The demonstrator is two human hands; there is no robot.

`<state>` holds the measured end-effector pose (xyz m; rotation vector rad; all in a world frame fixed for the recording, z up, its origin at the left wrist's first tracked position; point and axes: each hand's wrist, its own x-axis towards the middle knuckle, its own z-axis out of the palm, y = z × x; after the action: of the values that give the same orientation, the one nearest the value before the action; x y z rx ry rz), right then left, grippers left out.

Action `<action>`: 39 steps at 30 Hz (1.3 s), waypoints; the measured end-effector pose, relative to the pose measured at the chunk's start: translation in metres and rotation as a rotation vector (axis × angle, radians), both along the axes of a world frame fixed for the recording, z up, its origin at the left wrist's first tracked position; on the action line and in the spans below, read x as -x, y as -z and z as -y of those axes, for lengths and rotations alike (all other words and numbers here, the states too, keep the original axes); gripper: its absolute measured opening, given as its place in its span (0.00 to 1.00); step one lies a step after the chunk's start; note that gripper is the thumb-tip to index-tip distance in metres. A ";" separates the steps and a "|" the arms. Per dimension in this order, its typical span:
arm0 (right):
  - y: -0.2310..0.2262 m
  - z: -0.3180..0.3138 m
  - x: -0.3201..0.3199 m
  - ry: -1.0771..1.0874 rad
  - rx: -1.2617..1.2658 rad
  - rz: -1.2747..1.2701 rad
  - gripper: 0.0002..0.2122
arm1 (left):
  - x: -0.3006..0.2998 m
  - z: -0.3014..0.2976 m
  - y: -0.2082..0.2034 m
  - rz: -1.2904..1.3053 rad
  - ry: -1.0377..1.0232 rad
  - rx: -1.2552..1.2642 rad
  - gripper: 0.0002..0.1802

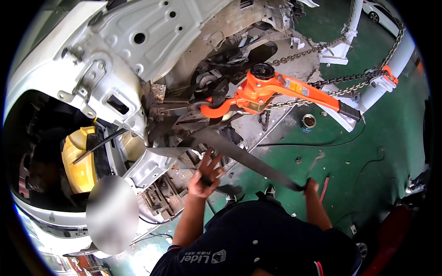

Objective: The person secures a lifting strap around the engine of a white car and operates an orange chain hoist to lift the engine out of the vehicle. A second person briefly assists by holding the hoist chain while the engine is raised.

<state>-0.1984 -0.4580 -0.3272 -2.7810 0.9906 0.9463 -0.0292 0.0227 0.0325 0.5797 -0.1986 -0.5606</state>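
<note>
A wide dark webbing strap (251, 160) runs from the torn metal of a car body down to the right. Its lower end is in my right hand (311, 186), whose fingers are closed round it. My left hand (206, 177) is just below the strap's upper part, fingers spread apart. A dark patch shows at its palm, too unclear to name. Above the strap hangs an orange lever chain hoist (264, 89). Its orange hook (216, 109) reaches toward the strap and metal at the left, where the exact joining is hard to see.
The stripped white car body (156, 37) fills the upper left. Chains (343, 79) stretch from the hoist to a pale post (389, 69). An open can (309, 121), a black cable (299, 145) and a red bar (325, 188) lie on the green floor.
</note>
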 end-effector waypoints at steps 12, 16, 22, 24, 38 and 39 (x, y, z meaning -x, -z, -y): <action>-0.115 -0.234 -0.009 0.237 -0.408 0.637 0.17 | -0.007 -0.003 0.000 -0.120 0.062 -0.049 0.33; -0.260 -0.286 -0.066 0.191 -1.033 1.187 0.18 | -0.010 -0.013 0.010 -0.028 0.021 -0.140 0.29; -0.376 -0.362 -0.101 -0.479 -0.933 1.130 0.15 | -0.011 -0.033 -0.002 -0.033 0.107 -0.315 0.27; -0.379 -0.364 -0.098 -0.391 -1.041 0.746 0.15 | -0.011 -0.041 -0.005 0.142 0.003 -0.486 0.28; -0.347 -0.291 -0.219 -0.605 -0.931 0.602 0.16 | -0.018 -0.049 -0.012 0.039 0.408 -0.335 0.33; -0.346 -0.297 -0.227 -0.762 -0.794 0.561 0.16 | -0.016 -0.046 -0.013 0.015 0.438 -0.244 0.31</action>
<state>0.0288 -0.1607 0.0193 -2.4052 -0.4694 0.3653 -0.0129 0.0691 0.0456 0.7836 -0.2758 -1.0149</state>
